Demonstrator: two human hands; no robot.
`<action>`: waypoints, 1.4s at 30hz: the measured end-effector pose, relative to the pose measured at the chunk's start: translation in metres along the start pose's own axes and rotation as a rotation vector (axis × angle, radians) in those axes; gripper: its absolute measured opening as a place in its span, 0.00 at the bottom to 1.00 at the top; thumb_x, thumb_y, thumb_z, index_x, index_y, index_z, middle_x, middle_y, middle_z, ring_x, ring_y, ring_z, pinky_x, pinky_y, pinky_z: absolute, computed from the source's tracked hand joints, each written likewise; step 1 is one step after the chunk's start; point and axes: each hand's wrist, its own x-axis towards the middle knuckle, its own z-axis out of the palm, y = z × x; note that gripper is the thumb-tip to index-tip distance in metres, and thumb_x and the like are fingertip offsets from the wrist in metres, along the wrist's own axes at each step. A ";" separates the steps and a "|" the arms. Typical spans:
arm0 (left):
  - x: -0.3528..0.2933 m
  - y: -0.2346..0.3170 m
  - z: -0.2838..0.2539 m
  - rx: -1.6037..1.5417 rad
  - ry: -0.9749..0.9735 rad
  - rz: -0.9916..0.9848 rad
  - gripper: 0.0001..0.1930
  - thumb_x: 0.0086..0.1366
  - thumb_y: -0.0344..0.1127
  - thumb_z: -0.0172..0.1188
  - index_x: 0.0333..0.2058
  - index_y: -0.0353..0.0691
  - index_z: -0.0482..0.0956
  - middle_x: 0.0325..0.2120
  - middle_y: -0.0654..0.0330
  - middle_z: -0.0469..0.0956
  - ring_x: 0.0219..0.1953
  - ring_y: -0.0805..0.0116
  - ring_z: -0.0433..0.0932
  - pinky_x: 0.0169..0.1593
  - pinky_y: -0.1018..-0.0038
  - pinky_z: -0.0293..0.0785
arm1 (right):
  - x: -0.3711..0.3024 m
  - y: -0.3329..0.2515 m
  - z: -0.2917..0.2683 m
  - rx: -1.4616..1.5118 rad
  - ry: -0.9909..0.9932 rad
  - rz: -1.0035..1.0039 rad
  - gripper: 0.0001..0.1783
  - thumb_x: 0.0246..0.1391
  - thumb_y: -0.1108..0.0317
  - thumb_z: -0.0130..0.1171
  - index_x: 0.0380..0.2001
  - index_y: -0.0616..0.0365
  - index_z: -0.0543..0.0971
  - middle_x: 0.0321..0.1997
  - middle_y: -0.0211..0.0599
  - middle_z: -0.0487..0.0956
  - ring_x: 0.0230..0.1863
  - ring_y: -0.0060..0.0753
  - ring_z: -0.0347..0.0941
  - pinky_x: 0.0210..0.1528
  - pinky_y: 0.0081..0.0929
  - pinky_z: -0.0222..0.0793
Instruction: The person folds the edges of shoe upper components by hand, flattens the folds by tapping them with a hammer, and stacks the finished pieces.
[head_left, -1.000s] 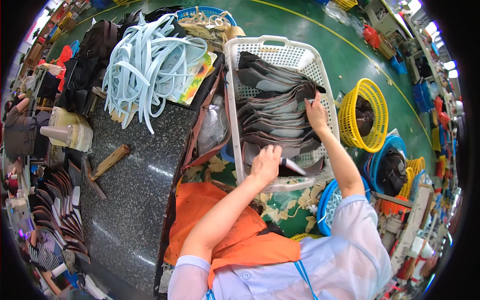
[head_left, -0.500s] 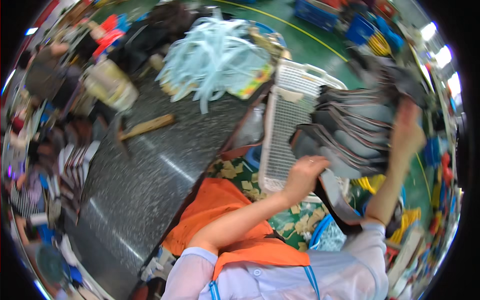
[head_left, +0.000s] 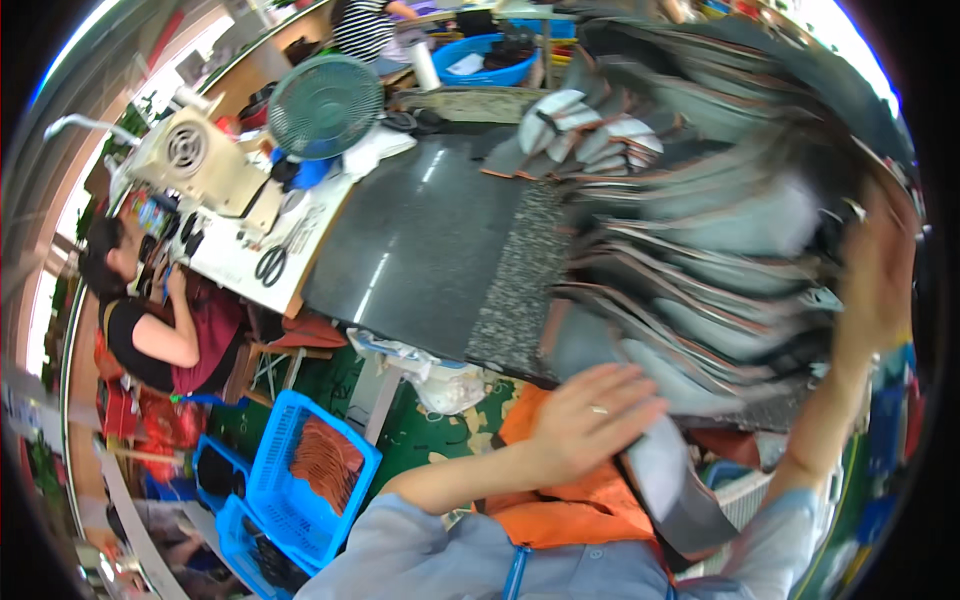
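A long row of overlapping grey curved pieces with reddish-brown edges [head_left: 690,290], looking like cut shoe parts, spreads over the right of the dark worktop. My left hand [head_left: 600,415], a ring on one finger, lies with flattened fingers against the near end of this row. My right hand [head_left: 880,270] is at the row's right side, its fingers smeared by motion, so its grip cannot be made out. One grey piece [head_left: 665,480] hangs below the rest between my forearms, in front of my orange apron [head_left: 575,515].
The dark speckled worktop [head_left: 400,250] extends left, with smaller fanned pieces [head_left: 590,135] at its far side. A sewing machine [head_left: 200,165], green fan [head_left: 325,105] and scissors [head_left: 270,265] are beyond. A seated person [head_left: 150,330] works at left; a blue basket [head_left: 270,470] holds brown pieces.
My view has turned from the white basket to the worktop and machine. The grey pieces have moved with my hands from over the basket to the worktop. My left fingers have flattened out.
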 end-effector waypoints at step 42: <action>-0.007 -0.174 -0.043 -0.086 -0.824 -0.829 0.08 0.63 0.33 0.66 0.35 0.34 0.85 0.22 0.56 0.80 0.27 0.63 0.79 0.42 0.69 0.75 | -0.180 -0.020 0.079 0.840 -1.521 1.029 0.08 0.58 0.69 0.66 0.37 0.63 0.82 0.31 0.33 0.83 0.32 0.25 0.81 0.26 0.24 0.79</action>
